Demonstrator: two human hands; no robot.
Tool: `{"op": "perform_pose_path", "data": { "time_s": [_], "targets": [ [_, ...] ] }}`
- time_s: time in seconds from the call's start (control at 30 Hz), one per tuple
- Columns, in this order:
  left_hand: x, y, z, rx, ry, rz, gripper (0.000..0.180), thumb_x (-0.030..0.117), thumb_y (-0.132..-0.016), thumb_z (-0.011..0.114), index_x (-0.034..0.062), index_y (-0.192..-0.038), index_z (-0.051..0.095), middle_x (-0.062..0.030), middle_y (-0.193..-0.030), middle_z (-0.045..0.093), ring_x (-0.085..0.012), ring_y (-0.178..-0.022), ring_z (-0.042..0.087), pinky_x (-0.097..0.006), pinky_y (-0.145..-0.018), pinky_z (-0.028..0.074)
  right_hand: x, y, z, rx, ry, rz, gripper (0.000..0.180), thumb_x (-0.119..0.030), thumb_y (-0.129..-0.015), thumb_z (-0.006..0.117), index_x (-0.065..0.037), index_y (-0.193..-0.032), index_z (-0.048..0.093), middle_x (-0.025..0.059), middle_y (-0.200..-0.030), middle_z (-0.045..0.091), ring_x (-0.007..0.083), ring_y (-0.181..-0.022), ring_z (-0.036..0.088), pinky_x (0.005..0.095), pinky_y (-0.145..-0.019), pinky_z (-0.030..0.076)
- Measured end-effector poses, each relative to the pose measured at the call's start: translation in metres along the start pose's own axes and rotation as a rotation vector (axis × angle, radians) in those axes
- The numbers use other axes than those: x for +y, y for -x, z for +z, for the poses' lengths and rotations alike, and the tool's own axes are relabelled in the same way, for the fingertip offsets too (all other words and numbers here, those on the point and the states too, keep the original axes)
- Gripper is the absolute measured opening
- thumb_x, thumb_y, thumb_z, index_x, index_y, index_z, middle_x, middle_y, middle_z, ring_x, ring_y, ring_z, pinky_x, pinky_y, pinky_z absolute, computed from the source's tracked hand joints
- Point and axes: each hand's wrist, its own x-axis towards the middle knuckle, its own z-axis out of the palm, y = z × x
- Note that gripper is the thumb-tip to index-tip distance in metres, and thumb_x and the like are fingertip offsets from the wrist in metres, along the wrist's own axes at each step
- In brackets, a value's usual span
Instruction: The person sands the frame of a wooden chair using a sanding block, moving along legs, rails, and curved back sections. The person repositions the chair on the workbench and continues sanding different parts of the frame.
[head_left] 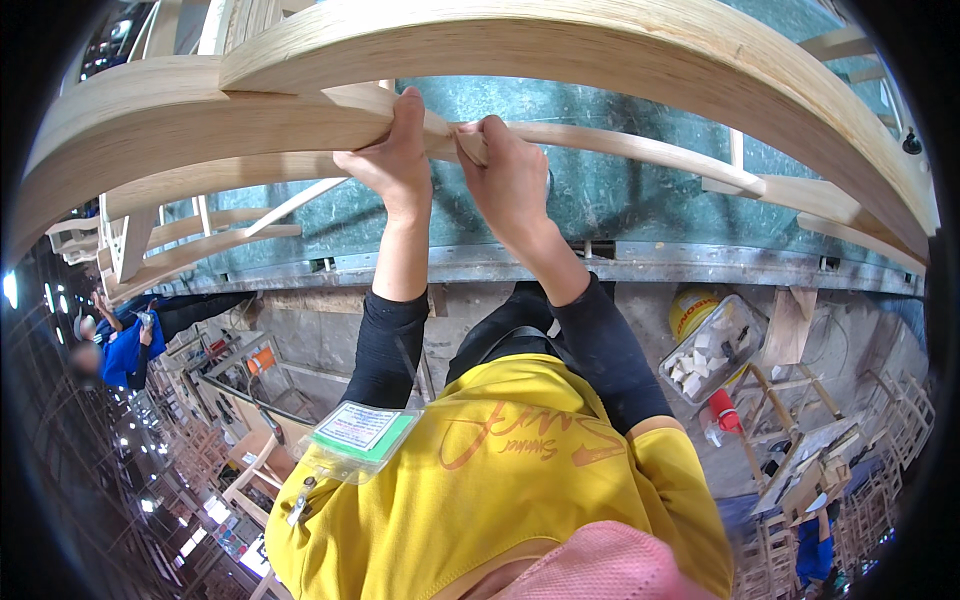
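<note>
A pale wooden furniture frame (590, 40) with wide curved rails lies across the teal-topped workbench (620, 205). My left hand (395, 165) is closed around a curved rail (240, 130), its thumb on top and its fingers hidden behind the wood. Just right of it, my right hand (508, 185) pinches a small tan pad or folded piece (473, 148), too small to name surely. That piece touches the wood near a joint, from which a slim rounded rail (640, 152) runs to the right.
The bench's metal edge (480, 262) runs in front of me. Behind on the right are a clear bin (715, 350) of white blocks, a yellow bucket (690, 310) and a red container (725, 410). Wooden frames and a person in blue (130, 345) are at the left.
</note>
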Motion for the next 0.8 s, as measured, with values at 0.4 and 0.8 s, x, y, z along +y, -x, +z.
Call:
{"op": "perform_pose_path", "data": {
  "time_s": [0.4, 0.8],
  "targets": [
    [0.006, 0.003, -0.002, -0.089, -0.104, -0.04, 0.035, -0.003, -0.08, 0.074, -0.01, -0.113, 0.064, -0.0142, -0.114, 0.067, -0.0178, -0.1, 0.062, -0.031, -0.09, 0.048, 0.018, 0.015, 0.001, 0.011, 0.021, -0.092, 0.013, -0.017, -0.088, 0.071, -0.007, -0.089, 0.062, 0.0138, -0.08, 0.066, 0.0359, -0.072, 0.065, 0.0413, -0.058, 0.05],
    [0.007, 0.033, -0.12, -0.34, -0.366, -0.231, 0.044, 0.01, -0.1, 0.059, 0.0033, -0.141, 0.046, -0.0124, -0.128, 0.062, -0.0154, -0.107, 0.062, -0.031, -0.087, 0.052, 0.091, 0.039, -0.049, -0.039, 0.405, -0.197, 0.037, -0.024, -0.09, 0.07, -0.007, -0.122, 0.061, 0.0194, -0.11, 0.067, 0.0378, -0.105, 0.063, 0.0452, -0.086, 0.051]
  ]
}}
